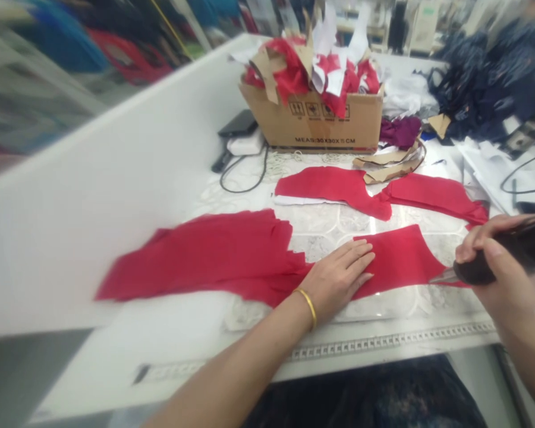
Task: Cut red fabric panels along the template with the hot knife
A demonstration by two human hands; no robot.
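Observation:
A red fabric piece (396,261) lies flat in front of me, with a curved right edge. My left hand (339,276), a yellow bangle at its wrist, presses on its left part with fingers stretched out flat. At the right, my right hand (499,261) is closed around scissors (485,267) with a thick black body. Their pointed metal tip touches the fabric's lower right edge; blur hides the blade detail. Left of my left hand spreads a pile of red fabric pieces (205,255). Two further stacks of red pieces (325,184) (432,193) lie beyond.
A cardboard box (316,128) overflowing with red, white and brown scraps stands at the back. Beside it are a black device with a cable (238,125) and dark cloth (494,89). A white partition (93,196) borders the left; a measuring tape (352,348) runs along the front edge.

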